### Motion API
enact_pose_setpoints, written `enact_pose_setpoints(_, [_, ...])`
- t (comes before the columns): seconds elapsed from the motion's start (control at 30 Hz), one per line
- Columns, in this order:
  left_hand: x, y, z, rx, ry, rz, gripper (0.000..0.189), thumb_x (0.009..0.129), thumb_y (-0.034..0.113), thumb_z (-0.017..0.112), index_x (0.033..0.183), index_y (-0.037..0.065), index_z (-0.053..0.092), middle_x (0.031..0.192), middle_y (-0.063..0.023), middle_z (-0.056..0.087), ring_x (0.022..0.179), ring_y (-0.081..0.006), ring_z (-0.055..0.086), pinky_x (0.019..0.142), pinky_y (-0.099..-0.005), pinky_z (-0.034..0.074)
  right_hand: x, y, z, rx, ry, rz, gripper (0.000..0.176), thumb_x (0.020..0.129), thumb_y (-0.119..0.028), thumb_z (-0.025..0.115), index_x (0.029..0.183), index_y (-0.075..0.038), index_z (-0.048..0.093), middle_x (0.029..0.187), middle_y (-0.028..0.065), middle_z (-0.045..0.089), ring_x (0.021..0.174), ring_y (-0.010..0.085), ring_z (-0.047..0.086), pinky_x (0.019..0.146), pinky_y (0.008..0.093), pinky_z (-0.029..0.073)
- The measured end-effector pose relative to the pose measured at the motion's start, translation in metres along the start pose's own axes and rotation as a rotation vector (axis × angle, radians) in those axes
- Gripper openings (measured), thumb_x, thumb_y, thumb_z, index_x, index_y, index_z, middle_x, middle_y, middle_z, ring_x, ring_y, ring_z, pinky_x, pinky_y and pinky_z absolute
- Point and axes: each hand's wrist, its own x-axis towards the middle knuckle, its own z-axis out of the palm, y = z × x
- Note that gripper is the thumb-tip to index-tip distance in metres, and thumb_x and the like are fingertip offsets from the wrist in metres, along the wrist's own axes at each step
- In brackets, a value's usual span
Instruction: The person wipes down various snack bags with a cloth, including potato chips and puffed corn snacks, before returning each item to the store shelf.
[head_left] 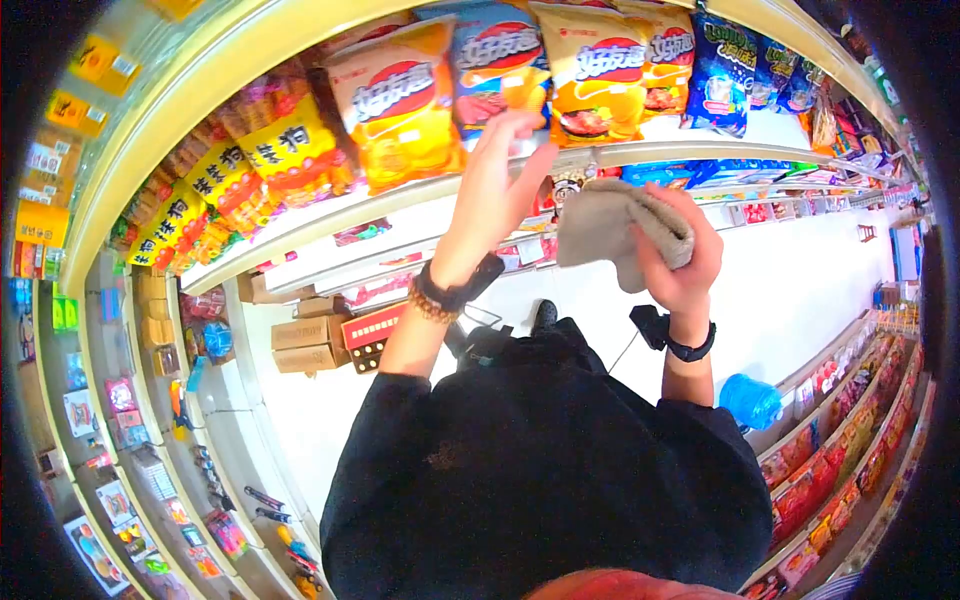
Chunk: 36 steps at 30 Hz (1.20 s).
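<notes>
My left hand point(497, 185) reaches up to the shelf with its fingers stretched out and nothing in them. In this view its fingertips overlap the lower part of a blue chip bag point(497, 50). A cream and orange chip bag point(395, 105) stands just to its left, and a yellow chip bag point(590, 80) to its right. My right hand point(685, 250) is closed around a folded grey-beige cloth point(605, 225), which hangs in front of the shelf edge. Black bands circle both wrists, with a beaded bracelet on the left one.
Yellow-labelled snack bags point(280, 150) fill the shelf's left end, and dark blue bags point(720, 75) stand farther right. Cardboard boxes point(308, 343) and a red box point(372, 330) lie on the floor. A blue water jug point(750, 402) stands by the right-hand shelves.
</notes>
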Motion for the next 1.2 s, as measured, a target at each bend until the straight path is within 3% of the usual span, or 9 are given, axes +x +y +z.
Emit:
enact_pose_setpoints(0.13, [0.034,-0.01,0.057,0.147,0.109,-0.12,0.059,0.083,0.027,0.073,0.123,-0.009,0.049,0.113,-0.0255,0.058,0.105,-0.0334,0.058,0.089,-0.0375,0.047,-0.003,0.057,-0.035,0.136,0.13,0.081,0.04,0.079,0.003,0.064,0.119,0.004,0.058,0.117,0.0146,0.062,0.106,0.0218,0.06,0.092,0.032,0.046])
enact_pose_setpoints(0.23, [0.048,-0.006,0.078,0.101,0.116,-0.252,0.061,0.084,0.025,0.071,0.125,-0.011,0.044,0.114,-0.0237,0.06,0.1,-0.0281,0.063,0.085,-0.0337,0.05,-0.001,0.085,-0.056,0.249,0.206,0.123,0.044,0.08,0.003,0.063,0.123,0.003,0.055,0.119,0.0141,0.061,0.107,0.0208,0.059,0.093,0.0314,0.045])
enact_pose_setpoints(0.37, [0.057,-0.002,0.09,0.09,0.172,-0.23,0.056,0.084,0.011,0.069,0.128,-0.009,0.042,0.116,-0.0206,0.061,0.104,-0.0218,0.062,0.084,-0.031,0.05,-0.006,0.109,-0.068,0.327,0.201,0.148,0.048,0.08,0.004,0.062,0.127,0.003,0.052,0.123,0.014,0.059,0.11,0.0209,0.057,0.096,0.0319,0.044])
enact_pose_setpoints(0.63, [0.064,-0.019,0.087,0.179,0.162,-0.244,0.026,0.077,0.004,0.071,0.099,-0.005,0.06,0.092,-0.0153,0.066,0.082,-0.0207,0.065,0.076,-0.0331,0.051,0.007,0.128,-0.056,0.47,0.173,0.17,0.047,0.081,0.002,0.062,0.127,0.001,0.052,0.126,0.012,0.057,0.115,0.0205,0.054,0.099,0.0328,0.042])
enact_pose_setpoints(0.67, [0.062,-0.027,0.088,0.086,0.169,-0.337,0.03,0.079,0.004,0.071,0.103,-0.004,0.055,0.093,-0.0137,0.065,0.085,-0.0183,0.062,0.079,-0.0318,0.05,0.012,0.131,-0.054,0.49,0.185,0.166,0.047,0.082,0.002,0.062,0.127,0.001,0.052,0.126,0.012,0.057,0.115,0.0206,0.054,0.099,0.0329,0.042])
enact_pose_setpoints(0.77, [0.06,-0.023,0.09,-0.151,0.162,-0.205,0.035,0.082,0.006,0.071,0.107,-0.003,0.048,0.098,-0.0127,0.062,0.094,-0.0164,0.059,0.084,-0.0303,0.048,0.025,0.133,-0.048,0.556,0.197,0.152,0.049,0.084,0.0,0.06,0.131,0.0,0.048,0.13,0.0115,0.054,0.119,0.0201,0.052,0.101,0.0335,0.04])
enact_pose_setpoints(0.9, [0.054,0.018,0.092,-0.6,-0.022,-0.38,0.036,0.087,0.001,0.063,0.113,-0.001,0.037,0.117,-0.015,0.055,0.108,-0.0164,0.054,0.093,-0.0305,0.046,0.053,0.131,-0.049,0.544,0.247,0.067,0.053,0.088,-0.004,0.059,0.138,-0.001,0.041,0.134,0.0106,0.049,0.123,0.0199,0.048,0.104,0.0332,0.037])
enact_pose_setpoints(1.0, [0.044,0.033,0.097,-0.556,-0.027,-0.195,0.043,0.088,0.004,0.064,0.121,0.0,0.038,0.121,-0.0138,0.054,0.111,-0.016,0.052,0.094,-0.0306,0.045,0.066,0.133,-0.052,0.548,0.28,0.086,0.051,0.094,-0.009,0.056,0.141,-0.001,0.037,0.139,0.0106,0.046,0.125,0.02,0.046,0.106,0.0322,0.034])
enact_pose_setpoints(1.2, [0.019,0.041,0.105,-0.737,-0.1,-0.374,0.052,0.088,0.014,0.065,0.133,0.0,0.043,0.126,-0.0088,0.056,0.116,-0.016,0.052,0.099,-0.0315,0.042,0.074,0.13,-0.057,0.697,0.36,0.119,0.057,0.094,-0.008,0.057,0.144,-0.003,0.031,0.139,0.0139,0.045,0.125,0.0197,0.046,0.105,0.0314,0.036])
